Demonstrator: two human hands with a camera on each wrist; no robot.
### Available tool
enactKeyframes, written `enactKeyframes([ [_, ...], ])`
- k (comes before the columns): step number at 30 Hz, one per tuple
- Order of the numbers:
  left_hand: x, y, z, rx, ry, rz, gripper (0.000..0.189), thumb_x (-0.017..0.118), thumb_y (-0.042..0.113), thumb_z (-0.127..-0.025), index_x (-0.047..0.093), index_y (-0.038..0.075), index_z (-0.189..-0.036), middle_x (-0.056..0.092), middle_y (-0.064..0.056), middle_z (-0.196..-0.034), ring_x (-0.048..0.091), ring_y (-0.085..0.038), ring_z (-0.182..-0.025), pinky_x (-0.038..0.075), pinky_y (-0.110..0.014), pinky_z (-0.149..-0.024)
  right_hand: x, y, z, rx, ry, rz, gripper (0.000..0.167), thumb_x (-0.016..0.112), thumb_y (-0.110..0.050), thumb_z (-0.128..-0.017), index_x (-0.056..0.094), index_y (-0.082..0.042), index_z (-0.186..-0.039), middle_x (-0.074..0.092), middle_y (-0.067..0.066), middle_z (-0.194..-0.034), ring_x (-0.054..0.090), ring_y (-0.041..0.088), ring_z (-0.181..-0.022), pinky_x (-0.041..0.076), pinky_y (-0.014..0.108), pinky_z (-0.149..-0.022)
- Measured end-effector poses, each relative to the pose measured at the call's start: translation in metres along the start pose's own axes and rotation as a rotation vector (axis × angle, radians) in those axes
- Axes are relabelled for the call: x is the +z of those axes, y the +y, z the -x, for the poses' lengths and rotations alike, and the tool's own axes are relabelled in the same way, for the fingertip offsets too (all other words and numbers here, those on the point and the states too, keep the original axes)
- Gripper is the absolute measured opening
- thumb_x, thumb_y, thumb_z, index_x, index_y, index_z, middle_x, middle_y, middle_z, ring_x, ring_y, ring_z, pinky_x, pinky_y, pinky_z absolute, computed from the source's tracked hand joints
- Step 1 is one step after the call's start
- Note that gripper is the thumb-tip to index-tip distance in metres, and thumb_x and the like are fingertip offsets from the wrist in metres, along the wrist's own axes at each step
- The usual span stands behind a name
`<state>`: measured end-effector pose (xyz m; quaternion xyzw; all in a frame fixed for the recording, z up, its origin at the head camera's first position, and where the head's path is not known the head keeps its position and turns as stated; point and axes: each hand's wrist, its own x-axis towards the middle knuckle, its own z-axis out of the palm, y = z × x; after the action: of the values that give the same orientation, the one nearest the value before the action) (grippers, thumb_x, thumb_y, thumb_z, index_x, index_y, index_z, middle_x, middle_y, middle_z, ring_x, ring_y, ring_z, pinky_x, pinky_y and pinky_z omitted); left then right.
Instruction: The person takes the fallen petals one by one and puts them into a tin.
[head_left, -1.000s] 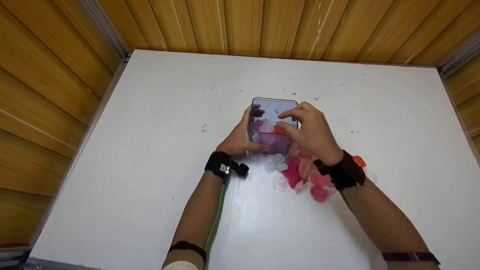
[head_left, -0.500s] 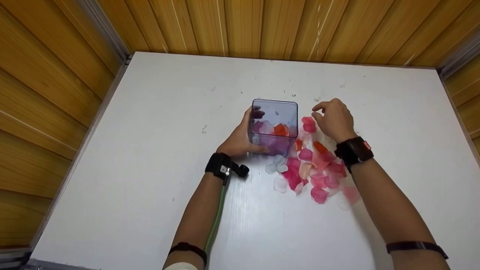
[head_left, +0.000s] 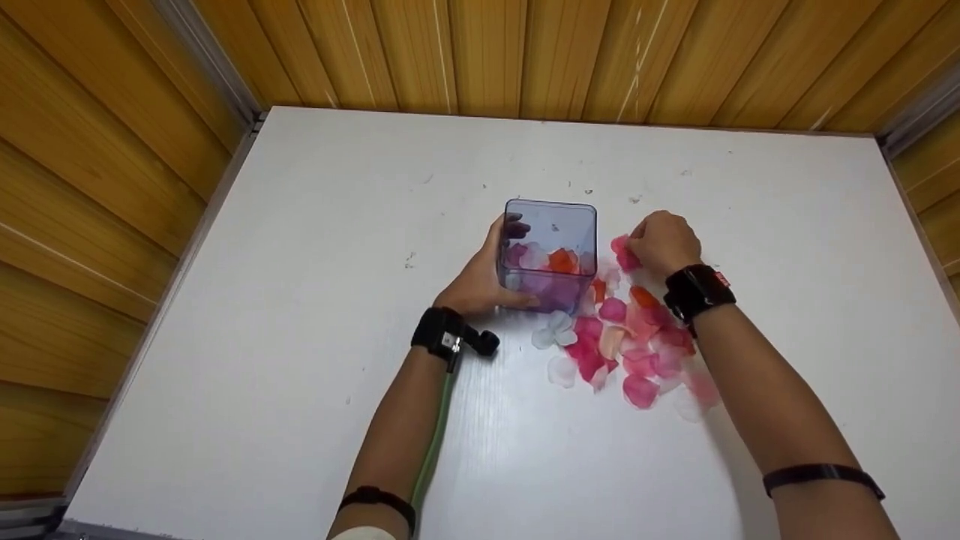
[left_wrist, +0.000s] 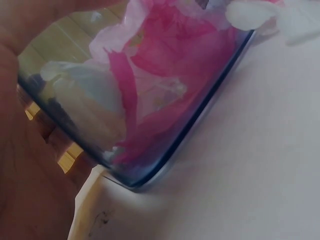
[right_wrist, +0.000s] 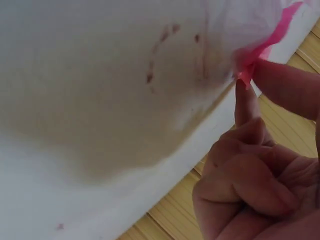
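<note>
A see-through bluish plastic box [head_left: 551,225] stands on the table with petals [head_left: 564,260] in its lower part. My left hand [head_left: 480,277] grips it from the left, thumb along the near side and fingers round the far side. Through the box wall, pink and white petals [left_wrist: 165,65] show in the left wrist view. To the right of the box, my right hand [head_left: 664,244] pinches a pink petal [head_left: 624,253] between thumb and forefinger. The right wrist view shows that bright pink petal [right_wrist: 270,42] at the fingertips, the other fingers curled in.
A loose heap of pink, red, orange and white petals [head_left: 641,352] lies right of and in front of the box. A white flower-shaped petal piece [head_left: 553,330] lies near its front corner. Wooden-slat walls [head_left: 484,56] border the white table [head_left: 337,225].
My right hand has moved from over the box to the right, then down onto a pink petal, which it now pinches. The left hand and the box stay in place.
</note>
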<state>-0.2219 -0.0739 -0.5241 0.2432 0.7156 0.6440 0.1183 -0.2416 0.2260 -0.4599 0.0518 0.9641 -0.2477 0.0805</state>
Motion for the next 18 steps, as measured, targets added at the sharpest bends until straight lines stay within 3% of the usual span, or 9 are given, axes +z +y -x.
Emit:
enactKeyframes([
  [4,0.0,0.0,-0.001,-0.002,-0.002,-0.011,0.128,0.098,0.023,-0.065,0.016,0.024,-0.162,0.039,-0.01,-0.156,0.045,-0.018,-0.138,0.04,-0.036,-0.115,-0.006,0.003,0.003,-0.004,0.039,-0.085,0.032,0.064,-0.021,-0.097,0.075,0.008,-0.103,0.069,0.023,-0.094,0.059,0.037,-0.092,0.05,0.047,-0.076],
  [10,-0.002,0.003,-0.002,0.001,-0.008,-0.014,0.13,0.099,0.024,-0.064,0.014,0.02,-0.163,0.038,-0.013,-0.157,0.046,-0.019,-0.139,0.04,-0.037,-0.115,-0.016,-0.007,0.018,-0.061,0.158,-0.21,0.035,0.066,-0.028,-0.099,0.075,0.005,-0.106,0.059,0.012,-0.084,0.05,0.025,-0.079,0.041,0.035,-0.063],
  [14,-0.004,0.004,-0.001,0.005,-0.004,-0.021,0.128,0.099,0.025,-0.064,0.016,0.022,-0.162,0.039,-0.011,-0.156,0.046,-0.018,-0.138,0.04,-0.036,-0.114,-0.022,-0.027,0.037,-0.132,0.236,-0.298,0.032,0.069,-0.027,-0.099,0.075,0.004,-0.106,0.056,0.011,-0.086,0.046,0.023,-0.082,0.038,0.034,-0.069],
  [18,-0.005,0.004,-0.001,0.008,0.001,-0.022,0.126,0.099,0.024,-0.064,0.018,0.023,-0.161,0.04,-0.009,-0.155,0.046,-0.017,-0.138,0.04,-0.035,-0.115,-0.025,-0.051,0.057,-0.253,0.329,-0.37,0.024,0.073,-0.019,-0.098,0.075,0.005,-0.103,0.053,0.011,-0.086,0.045,0.022,-0.085,0.037,0.032,-0.076],
])
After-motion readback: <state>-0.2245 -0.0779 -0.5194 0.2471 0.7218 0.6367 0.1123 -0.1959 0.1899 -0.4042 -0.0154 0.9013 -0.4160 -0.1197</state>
